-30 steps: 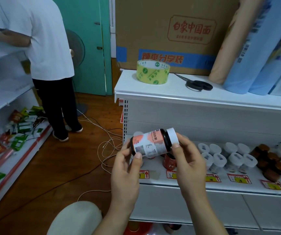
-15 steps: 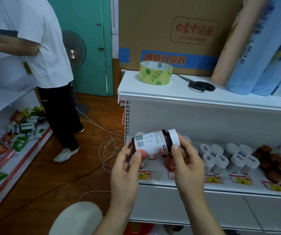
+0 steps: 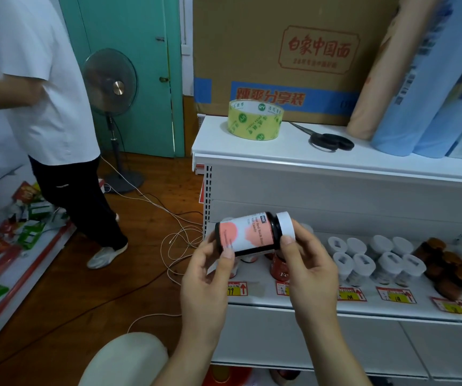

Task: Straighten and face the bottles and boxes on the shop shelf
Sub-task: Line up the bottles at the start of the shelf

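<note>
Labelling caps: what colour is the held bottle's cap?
White, on the dark bottle with a pink-and-white label; head view.

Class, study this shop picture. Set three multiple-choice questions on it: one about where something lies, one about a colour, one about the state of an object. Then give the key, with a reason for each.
1. Where does the roll of tape lie?
A. On the floor
B. On the white top shelf, left of the scissors
C. Among the jars below

2. What colour is the cap of the bottle being held?
A. White
B. Green
C. Black

3. How is that bottle held?
A. Upright in one hand
B. Standing on the shelf, untouched
C. On its side, between both hands

Key:
1 B, the tape sits on the top shelf with the scissors to its right.
2 A, the cap end shows white.
3 C, the left hand has its grip at the base end and the right hand at the cap end, with the bottle lying sideways.
</note>
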Demonstrator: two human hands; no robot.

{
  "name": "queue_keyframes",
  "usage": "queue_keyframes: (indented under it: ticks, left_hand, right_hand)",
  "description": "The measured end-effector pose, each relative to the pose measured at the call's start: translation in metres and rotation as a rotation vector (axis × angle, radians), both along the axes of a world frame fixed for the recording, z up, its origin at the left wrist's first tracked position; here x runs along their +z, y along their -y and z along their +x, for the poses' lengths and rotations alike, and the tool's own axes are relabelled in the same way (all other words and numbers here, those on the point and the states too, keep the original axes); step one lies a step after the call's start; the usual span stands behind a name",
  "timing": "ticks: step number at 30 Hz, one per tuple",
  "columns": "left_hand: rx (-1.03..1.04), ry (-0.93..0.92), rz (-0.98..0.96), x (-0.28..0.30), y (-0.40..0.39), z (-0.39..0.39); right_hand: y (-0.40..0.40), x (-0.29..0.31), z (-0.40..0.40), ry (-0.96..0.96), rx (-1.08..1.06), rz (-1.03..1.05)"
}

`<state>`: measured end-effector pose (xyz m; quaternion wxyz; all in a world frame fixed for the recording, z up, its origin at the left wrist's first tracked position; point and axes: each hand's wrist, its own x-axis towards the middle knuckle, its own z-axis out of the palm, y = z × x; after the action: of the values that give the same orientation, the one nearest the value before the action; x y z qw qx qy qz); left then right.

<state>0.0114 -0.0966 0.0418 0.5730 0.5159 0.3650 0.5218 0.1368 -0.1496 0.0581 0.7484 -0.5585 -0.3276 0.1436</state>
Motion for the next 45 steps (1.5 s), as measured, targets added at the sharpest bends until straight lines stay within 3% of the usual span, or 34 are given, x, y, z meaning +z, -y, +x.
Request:
queue_keyframes:
  ticks: [6,15,23,29,33,45]
  left_hand:
    - [0.037,-0.062,0.008,-0.004,-0.004,0.0]
    - [-0.003,0.059,-0.018,0.0,-0.006,0.003]
    - [0.085,-0.044,-0.005,-0.005,-0.012,0.003]
    - [0.053,0.014,-0.02,-0.004,-0.014,0.003]
    - [0.082,-0.036,-0.037,-0.009,-0.02,0.003]
    - [0.098,-0.213,0.032,-0.01,-0.025,0.003]
  right_hand:
    - [0.001,0.0,0.001,0.009,0.005,-0.035]
    - [-0.005,-0.006,0.001,0.009,-0.024,-0.07]
    - [-0.007,-0.007,0.001,0.063,-0.01,-0.088]
    - [-0.013,-0.009,0.001,-0.019,-0.051,-0.106]
    - [-0.011,-0.009,0.001,0.057,-0.007,-0.127]
    - [-0.011,-0.01,0.006,-0.006,-0.026,-0.125]
